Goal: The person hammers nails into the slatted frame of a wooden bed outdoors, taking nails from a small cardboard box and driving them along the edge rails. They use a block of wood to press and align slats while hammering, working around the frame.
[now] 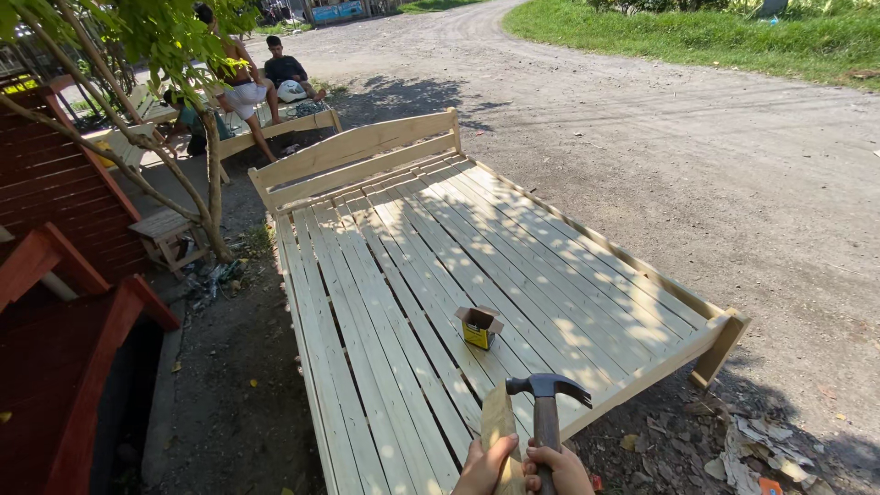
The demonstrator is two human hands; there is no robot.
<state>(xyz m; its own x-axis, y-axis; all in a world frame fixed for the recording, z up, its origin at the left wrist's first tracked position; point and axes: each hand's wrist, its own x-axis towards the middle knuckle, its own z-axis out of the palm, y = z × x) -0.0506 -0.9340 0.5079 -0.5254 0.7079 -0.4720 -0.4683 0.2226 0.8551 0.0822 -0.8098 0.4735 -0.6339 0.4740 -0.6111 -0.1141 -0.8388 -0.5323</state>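
At the bottom edge my left hand [484, 467] grips a short pale piece of wood [498, 422] that stands upright. Right beside it my right hand [561, 471] is closed on the handle of a claw hammer [547, 396], head up. Both hover over the near end of a long unpainted wooden bed frame [403, 266] with slats and a headboard [357, 151] at the far end. A small open yellow cardboard box [479, 326] sits on the slats just beyond the hammer.
Red-painted wooden furniture [55, 302] stands at the left by a thin tree [213, 183] and a small stool [165, 234]. People sit on another pale bench [266, 115] at the back. A dirt road [697, 156] runs to the right; debris [752, 449] lies near the frame's corner.
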